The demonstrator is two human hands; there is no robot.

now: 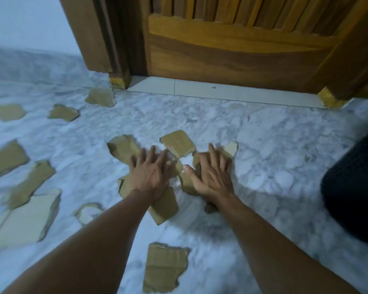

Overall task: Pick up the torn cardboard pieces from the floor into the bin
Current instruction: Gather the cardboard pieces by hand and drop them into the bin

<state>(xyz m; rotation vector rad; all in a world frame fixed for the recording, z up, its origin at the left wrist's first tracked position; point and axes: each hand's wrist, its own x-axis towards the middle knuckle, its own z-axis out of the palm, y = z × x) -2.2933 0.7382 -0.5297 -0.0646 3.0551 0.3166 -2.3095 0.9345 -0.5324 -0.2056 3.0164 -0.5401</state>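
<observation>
Many cardboard pieces [165, 266] litter the floor [253, 145]; my left hand [150, 174] and right hand [211, 177] lie spread flat on some, so I should rake them together before lifting toward the bin [355, 187].

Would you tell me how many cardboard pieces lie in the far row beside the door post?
3: rightmost piece, middle piece, leftmost piece. None seems hidden.
</observation>
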